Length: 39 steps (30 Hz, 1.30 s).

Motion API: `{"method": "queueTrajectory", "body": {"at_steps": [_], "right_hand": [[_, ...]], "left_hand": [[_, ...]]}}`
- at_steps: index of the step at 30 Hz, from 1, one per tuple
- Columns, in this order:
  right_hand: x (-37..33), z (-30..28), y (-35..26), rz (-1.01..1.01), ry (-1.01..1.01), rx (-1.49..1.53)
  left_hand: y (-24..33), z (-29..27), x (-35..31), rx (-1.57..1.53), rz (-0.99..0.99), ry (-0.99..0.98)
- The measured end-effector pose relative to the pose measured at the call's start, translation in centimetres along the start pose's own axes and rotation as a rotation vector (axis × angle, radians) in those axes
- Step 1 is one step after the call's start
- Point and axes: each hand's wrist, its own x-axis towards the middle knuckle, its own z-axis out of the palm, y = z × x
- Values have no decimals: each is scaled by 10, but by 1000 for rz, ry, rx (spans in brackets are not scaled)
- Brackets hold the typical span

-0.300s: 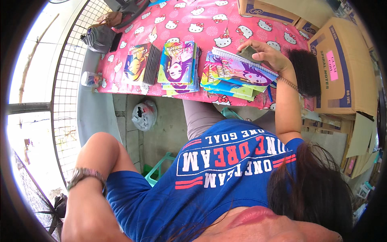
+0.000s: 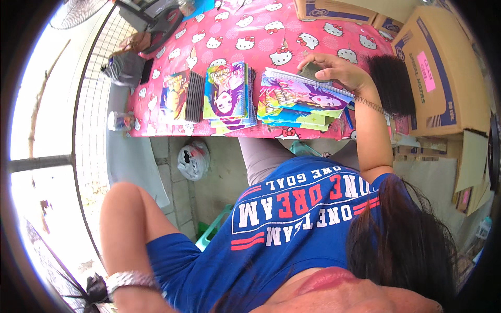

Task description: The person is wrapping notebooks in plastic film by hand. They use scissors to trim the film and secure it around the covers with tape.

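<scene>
My right hand (image 2: 339, 73) is closed around a small dark grey-green piece (image 2: 311, 70), pinched between thumb and fingers at the bound edge of a spiral notebook (image 2: 297, 94). That notebook has a colourful cartoon cover and tops a fanned pile of others. A thin dark wire coil (image 2: 371, 105) runs out from the notebook's bound edge past my right wrist. My left arm (image 2: 125, 224) is bent at the lower left, with a metal-banded watch (image 2: 130, 280) on the wrist; the left hand itself lies outside the picture.
Two more notebook stacks, one purple-covered (image 2: 225, 94) and one darker (image 2: 173, 96), lie to the left on the pink patterned tablecloth (image 2: 219, 28). Black wire coils (image 2: 390, 86) are bunched beside a cardboard box (image 2: 441, 78) at right. A plastic bag (image 2: 193, 160) hangs below the table.
My left forearm and its watch have moved down toward the lower edge. My right hand keeps its hold at the notebook's bound edge. The whole view has shifted slightly.
</scene>
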Motion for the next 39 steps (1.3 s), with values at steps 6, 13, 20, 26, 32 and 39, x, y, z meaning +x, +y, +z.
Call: {"method": "queueTrajectory", "body": {"at_steps": [6,13,20,26,32,39], "right_hand": [[7,9,-1,-63,-77,-45],[2,6,0,-18,-36,37],[1,19,-3,-30,-108,-39],[-19,13,-8,-282,-95,242],[-20,10,-9,-92,-148,-95],[-17,2,-1,-30,-126,-131]], "left_hand": [[97,100,-160,-326,-567,-135],[151,215,-234,-154,-1652,-390],[181,226,-242,-509,-1748,-505],[192,230,-240,-538,-2000,-403],[191,229,-242,-509,-1792,-457],[197,240,-247,-450,-1797,-363]]}}
